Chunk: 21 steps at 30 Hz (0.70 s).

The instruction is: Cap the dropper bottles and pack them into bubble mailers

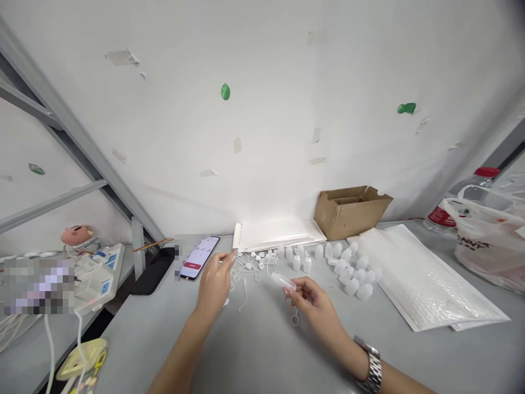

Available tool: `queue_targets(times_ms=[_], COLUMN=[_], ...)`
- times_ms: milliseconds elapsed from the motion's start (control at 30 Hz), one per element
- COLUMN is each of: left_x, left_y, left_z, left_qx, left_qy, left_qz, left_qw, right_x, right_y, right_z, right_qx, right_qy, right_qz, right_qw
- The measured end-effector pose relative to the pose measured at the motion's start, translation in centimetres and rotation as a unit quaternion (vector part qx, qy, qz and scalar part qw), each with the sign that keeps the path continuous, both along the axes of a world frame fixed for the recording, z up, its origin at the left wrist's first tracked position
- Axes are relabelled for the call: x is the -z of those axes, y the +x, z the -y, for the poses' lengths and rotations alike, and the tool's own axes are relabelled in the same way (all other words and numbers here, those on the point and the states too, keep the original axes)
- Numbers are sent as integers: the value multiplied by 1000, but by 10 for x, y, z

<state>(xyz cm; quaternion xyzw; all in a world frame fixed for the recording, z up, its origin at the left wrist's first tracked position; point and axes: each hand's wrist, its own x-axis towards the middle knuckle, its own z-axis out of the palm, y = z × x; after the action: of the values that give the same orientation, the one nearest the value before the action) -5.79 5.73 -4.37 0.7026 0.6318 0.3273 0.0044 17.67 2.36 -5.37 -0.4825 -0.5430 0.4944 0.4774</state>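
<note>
My right hand (309, 298) is closed on a small translucent plastic bottle (283, 281), held tilted above the grey table. A thin white strap curves up from its left end, and a white ring (295, 319) hangs below my fingers. At the near edge of a pile of small white caps with straps and rings (248, 266), my left hand (215, 279) has its fingertips drawn together; anything between them is too small to make out. Several small white bottles (355, 271) stand and lie to the right. Two capped ones (302, 263) are upright behind my right hand.
A phone (199, 258) showing a timer lies left of my left hand. White padded envelopes (279, 232) rest against the wall, with more (426, 276) at the right. Behind the bottles is an open cardboard box (348, 216). A plastic bag (488, 241) sits far right.
</note>
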Motion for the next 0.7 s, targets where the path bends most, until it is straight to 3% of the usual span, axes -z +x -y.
queue_targets(times_ms=[100, 167, 233, 300, 400, 567, 700], left_x=[-6, -10, -14, -15, -12, -5, -5], left_y=[11, 24, 38, 51, 64, 69, 70], left_z=[7, 13, 19, 24, 28, 30, 32], left_qx=[16, 38, 95, 139, 149, 140, 154], left_qy=[17, 10, -46, -124, -190, -221, -228], left_qz=[43, 122, 309, 455, 557, 637, 668], left_qw=[999, 992, 945, 871, 795, 725, 692], right_x=[4, 5, 5, 6, 6, 0, -2], right_y=[1, 1, -1, -4, -6, -4, -4], right_z=[2, 4, 6, 8, 10, 10, 9], right_qx=[3, -10, -35, -59, -66, -33, -29], right_qy=[38, 57, 66, 66, 63, 43, 23], right_qz=[87, 133, 153, 151, 135, 103, 94], right_qw=[995, 989, 985, 985, 987, 993, 995])
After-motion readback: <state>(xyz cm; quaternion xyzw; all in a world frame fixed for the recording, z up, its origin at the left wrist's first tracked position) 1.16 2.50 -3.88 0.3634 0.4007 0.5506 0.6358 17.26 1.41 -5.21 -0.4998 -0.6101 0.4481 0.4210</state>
